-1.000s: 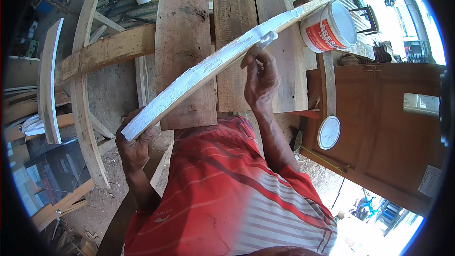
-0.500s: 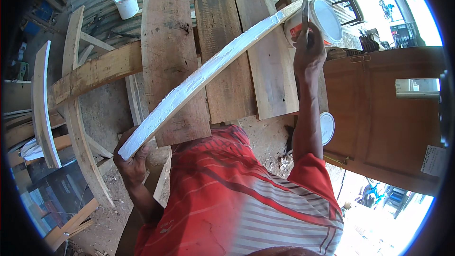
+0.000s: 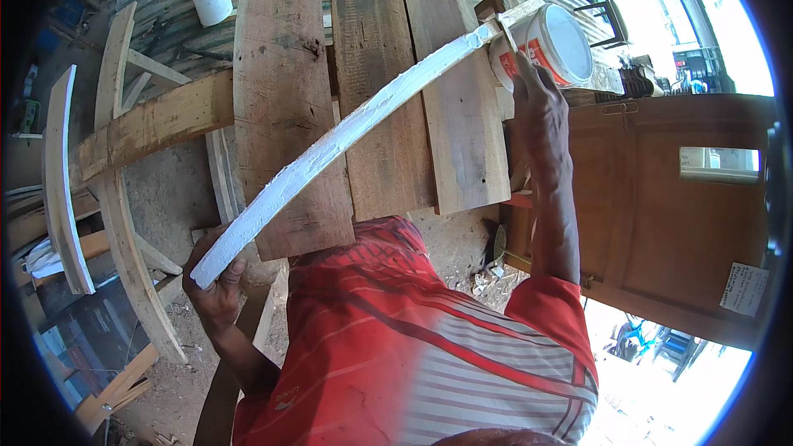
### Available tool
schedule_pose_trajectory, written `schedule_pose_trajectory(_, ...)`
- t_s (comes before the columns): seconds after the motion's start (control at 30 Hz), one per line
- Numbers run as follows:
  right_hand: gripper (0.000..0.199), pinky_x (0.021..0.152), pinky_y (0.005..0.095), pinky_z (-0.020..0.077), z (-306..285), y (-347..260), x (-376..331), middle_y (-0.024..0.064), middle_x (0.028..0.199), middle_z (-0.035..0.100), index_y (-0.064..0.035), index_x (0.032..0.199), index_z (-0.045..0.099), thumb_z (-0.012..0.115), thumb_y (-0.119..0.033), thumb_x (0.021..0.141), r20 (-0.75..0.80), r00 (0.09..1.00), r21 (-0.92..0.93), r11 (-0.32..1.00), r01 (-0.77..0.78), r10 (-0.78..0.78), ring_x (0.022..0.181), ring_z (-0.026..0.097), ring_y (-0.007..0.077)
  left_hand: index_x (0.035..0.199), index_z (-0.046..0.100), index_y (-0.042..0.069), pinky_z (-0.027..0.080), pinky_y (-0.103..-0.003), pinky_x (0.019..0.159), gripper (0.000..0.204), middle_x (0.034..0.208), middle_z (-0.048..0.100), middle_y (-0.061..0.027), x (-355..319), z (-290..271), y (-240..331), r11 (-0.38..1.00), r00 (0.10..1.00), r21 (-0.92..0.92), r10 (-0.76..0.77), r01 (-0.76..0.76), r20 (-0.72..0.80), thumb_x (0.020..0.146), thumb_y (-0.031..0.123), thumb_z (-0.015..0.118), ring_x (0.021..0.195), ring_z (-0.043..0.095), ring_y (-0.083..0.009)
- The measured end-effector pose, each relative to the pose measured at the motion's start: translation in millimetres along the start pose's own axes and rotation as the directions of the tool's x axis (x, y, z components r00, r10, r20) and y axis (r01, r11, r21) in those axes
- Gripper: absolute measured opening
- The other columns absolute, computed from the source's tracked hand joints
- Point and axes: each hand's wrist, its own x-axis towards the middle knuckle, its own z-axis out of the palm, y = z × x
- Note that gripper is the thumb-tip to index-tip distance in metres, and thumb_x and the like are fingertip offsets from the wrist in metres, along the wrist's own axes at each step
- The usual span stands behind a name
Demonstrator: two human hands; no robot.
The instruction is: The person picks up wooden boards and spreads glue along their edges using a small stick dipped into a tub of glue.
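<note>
A long wooden strip (image 3: pixel 347 136) slants across the view, its upper face coated with rough white paste. My left hand (image 3: pixel 219 293) is closed around its near end at the lower left. In my right hand (image 3: pixel 541 103) is a putty knife (image 3: pixel 507 35), its thin blade against the strip near the far end. Beyond the blade the strip's tip looks mostly bare wood. Right behind that tip is a white bucket (image 3: pixel 568 43) with a red label; I cannot tell whether the strip touches it.
Wide planks (image 3: pixel 285 99) lie side by side under the strip. A white pail (image 3: pixel 211 2) stands at the far left. Left of me are a timber frame (image 3: pixel 116 198) and another white-edged strip (image 3: pixel 62 182). A brown wooden door (image 3: pixel 644 206) fills the right side.
My right hand has brought the putty knife from the strip's far tip a little left and nearer, and the blade now tilts across it. My left hand keeps its grip. The view has shifted slightly.
</note>
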Motion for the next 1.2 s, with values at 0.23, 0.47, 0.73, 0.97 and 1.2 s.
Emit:
schedule_pose_trajectory(0.23,0.027,0.077,0.0459,0.056,-47,-5,8,0.0183,0.102,0.071,-0.0054,0.121,0.071,0.062,-0.001,0.097,0.05,0.999,0.034,0.999,0.011,-0.013,0.09,0.071,0.0369,0.126,0.067,-0.003,0.053,-0.039,0.094,0.045,0.115,0.073,-0.0144,-4,1,-3,1.0,1.0,-0.016,-0.02,0.02,0.001,0.093,0.024,0.079,0.106,0.07,-0.0266)
schedule_pose_trajectory(0.47,0.028,0.081,0.045,0.0551,-18,29,25,0.021,0.106,0.072,-0.0038,0.125,0.07,0.06,-0.004,0.099,0.067,0.997,0.072,0.997,0.025,-0.03,0.094,0.071,0.0378,0.126,0.067,-0.004,0.054,-0.038,0.093,0.045,0.115,0.074,-0.0142,-4,0,0,0.999,0.999,0.014,-0.044,0.044,0.005,0.093,0.024,0.078,0.106,0.07,-0.026)
schedule_pose_trajectory(0.73,0.029,0.079,0.0406,0.0561,-50,-26,0,0.0189,0.11,0.072,-0.004,0.123,0.071,0.068,-0.003,0.095,0.158,0.985,0.263,0.964,0.031,-0.075,0.094,0.072,0.036,0.127,0.067,-0.004,0.054,-0.038,0.093,0.045,0.117,0.074,-0.0144,-7,0,-3,1.0,1.0,0.007,-0.03,0.03,-0.003,0.094,0.025,0.078,0.107,0.07,-0.0257)
schedule_pose_trajectory(0.97,0.028,0.081,0.0351,0.0562,-51,-18,4,0.0152,0.109,0.075,-0.0026,0.127,0.071,0.064,-0.005,0.1,0.184,0.983,0.334,0.94,-0.069,0.006,0.093,0.073,0.0211,0.128,0.067,-0.003,0.054,-0.038,0.095,0.043,0.119,0.073,-0.0144,-8,0,0,1.0,1.0,0.02,-0.023,0.024,-0.007,0.094,0.022,0.077,0.108,0.07,-0.026)
schedule_pose_trajectory(1.2,0.027,0.08,0.0374,0.0558,-38,-7,11,0.0177,0.106,0.074,-0.0031,0.125,0.071,0.063,-0.005,0.099,0.152,0.988,0.223,0.975,-0.015,-0.02,0.092,0.074,0.0264,0.128,0.067,-0.002,0.054,-0.038,0.095,0.041,0.119,0.073,-0.0141,-11,1,-3,0.999,0.999,0.01,-0.033,0.033,-0.012,0.094,0.019,0.077,0.108,0.069,-0.0256)
